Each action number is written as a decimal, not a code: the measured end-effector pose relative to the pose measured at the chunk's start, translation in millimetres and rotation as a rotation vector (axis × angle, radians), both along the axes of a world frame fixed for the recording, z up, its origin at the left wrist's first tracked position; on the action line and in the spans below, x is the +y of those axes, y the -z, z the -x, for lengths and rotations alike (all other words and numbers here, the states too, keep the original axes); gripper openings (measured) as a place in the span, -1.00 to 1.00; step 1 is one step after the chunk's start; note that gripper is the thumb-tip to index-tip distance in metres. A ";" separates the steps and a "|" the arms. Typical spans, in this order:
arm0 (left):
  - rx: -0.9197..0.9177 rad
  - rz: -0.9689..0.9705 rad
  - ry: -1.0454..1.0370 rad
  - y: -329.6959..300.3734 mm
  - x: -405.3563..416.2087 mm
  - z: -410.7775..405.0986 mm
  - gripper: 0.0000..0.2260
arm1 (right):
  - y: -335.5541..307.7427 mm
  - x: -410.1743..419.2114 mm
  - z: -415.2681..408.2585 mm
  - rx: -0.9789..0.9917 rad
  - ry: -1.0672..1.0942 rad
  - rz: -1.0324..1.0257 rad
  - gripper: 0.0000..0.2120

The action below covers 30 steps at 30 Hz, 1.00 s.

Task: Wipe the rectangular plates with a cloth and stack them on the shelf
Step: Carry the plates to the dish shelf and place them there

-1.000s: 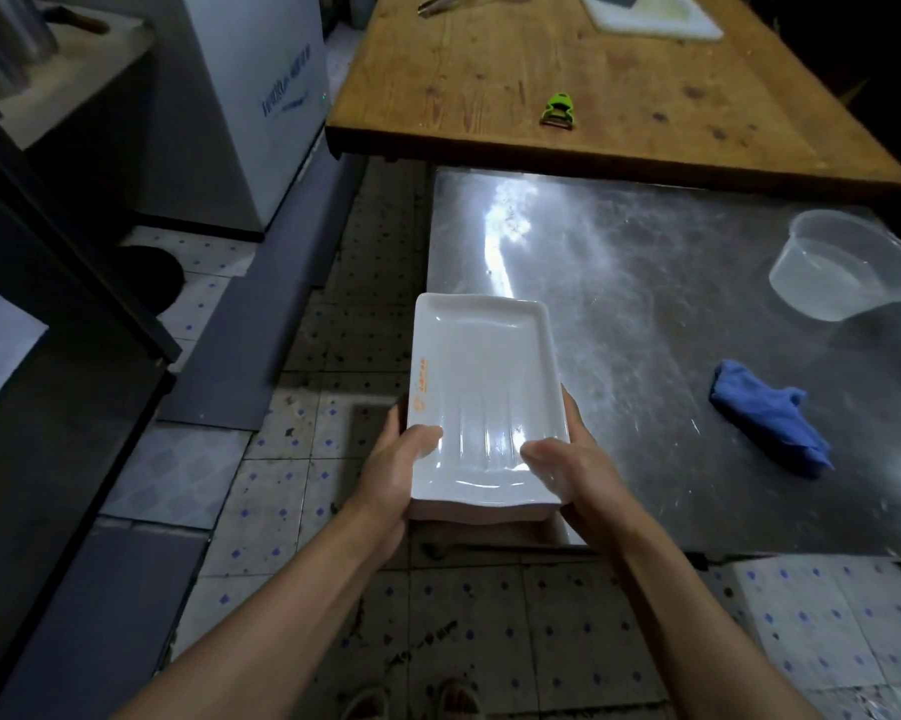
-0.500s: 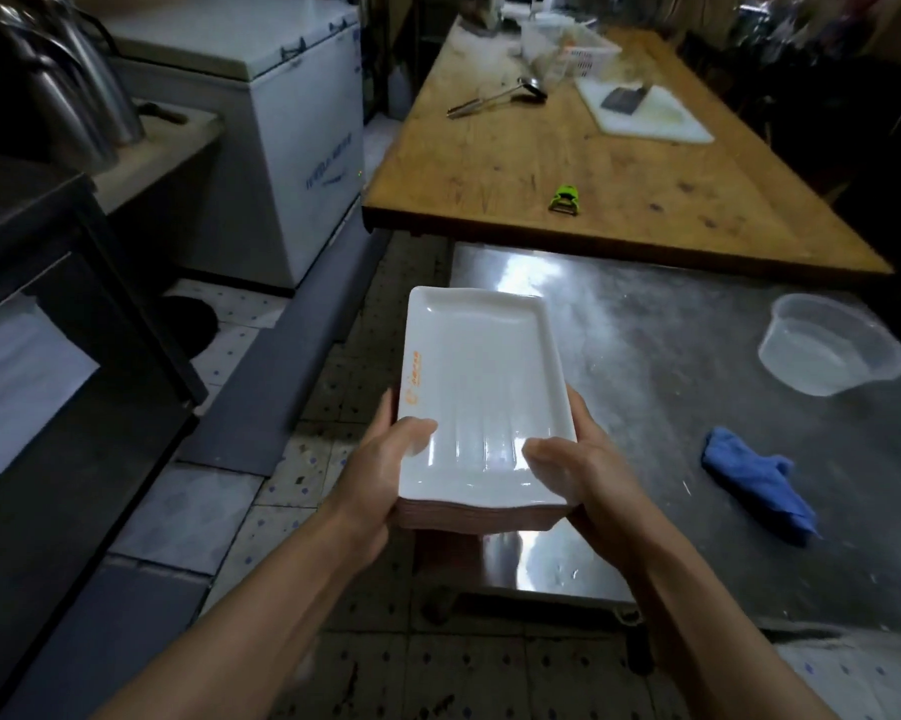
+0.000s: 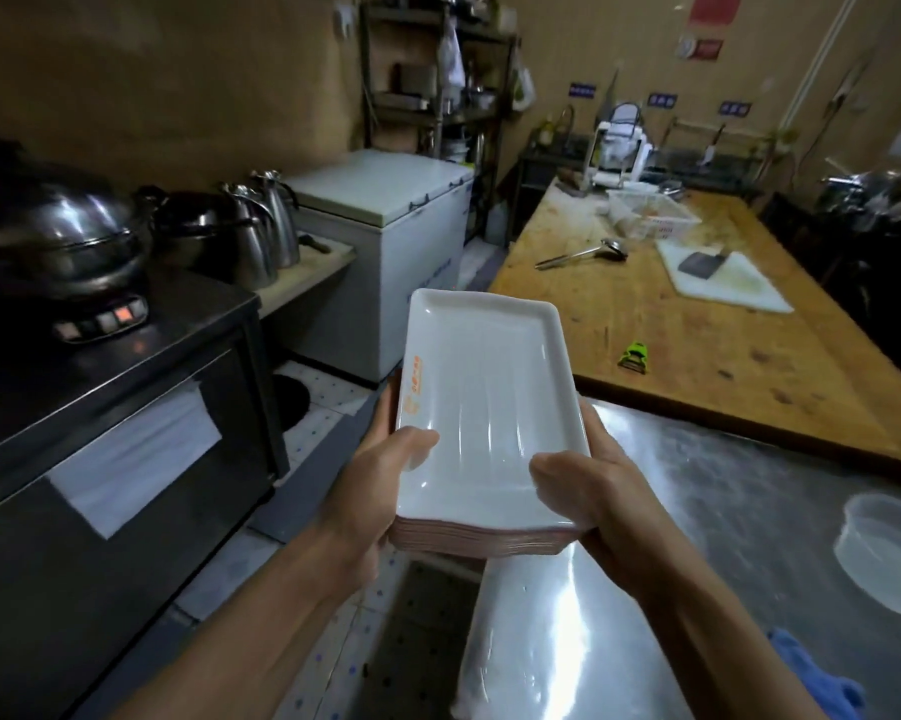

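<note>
Stack of rectangular plates (image 3: pixel 482 407): glossy white ceramic, raised rims, ribbed base, orange print on left rim; held in the air over the steel table's (image 3: pixel 724 511) near edge. Left hand (image 3: pixel 373 485) grasps stack's near-left corner, thumb on top. Right hand (image 3: pixel 588 491) grasps near-right corner, thumb on top. Cloth (image 3: pixel 822 683): blue, crumpled, on table at btm right. Clear plastic tub (image 3: pixel 885 553): round, on table. Wooden table (image 3: pixel 698 324) beyond, w/ green peeler (image 3: pixel 634 356).
</note>
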State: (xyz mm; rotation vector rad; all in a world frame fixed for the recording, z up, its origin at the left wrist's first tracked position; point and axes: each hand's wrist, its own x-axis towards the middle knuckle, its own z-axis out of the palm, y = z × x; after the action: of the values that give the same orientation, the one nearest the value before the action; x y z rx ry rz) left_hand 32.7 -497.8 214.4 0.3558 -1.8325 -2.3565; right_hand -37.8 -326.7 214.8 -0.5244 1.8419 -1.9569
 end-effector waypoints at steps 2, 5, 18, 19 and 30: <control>0.014 -0.014 -0.025 -6.5 -13.8 5.4 -0.54 | -6.6 -15.8 7.3 0.019 -0.029 0.002 -0.32; 0.032 -0.032 -0.055 -11.4 -41.3 20.9 -0.53 | -13.1 -44.5 25.9 0.033 -0.060 0.009 -0.30; 0.143 0.048 0.041 -42.4 -223.0 147.5 -0.54 | -43.3 -219.6 137.4 0.072 0.018 0.058 -0.37; 0.151 0.047 0.052 -43.9 -236.3 159.6 -0.54 | -45.4 -231.7 147.0 0.061 0.044 0.062 -0.40; 0.160 -0.017 0.093 -33.2 -325.4 315.3 -0.62 | -42.4 -324.5 294.3 0.018 0.148 0.064 -0.43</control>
State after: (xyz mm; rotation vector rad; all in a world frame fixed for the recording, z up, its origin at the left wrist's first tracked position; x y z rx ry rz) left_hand -282.6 -823.3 247.6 0.0824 -1.7931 -2.3837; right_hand -332.1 -651.3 257.3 -0.4378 1.8822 -2.1199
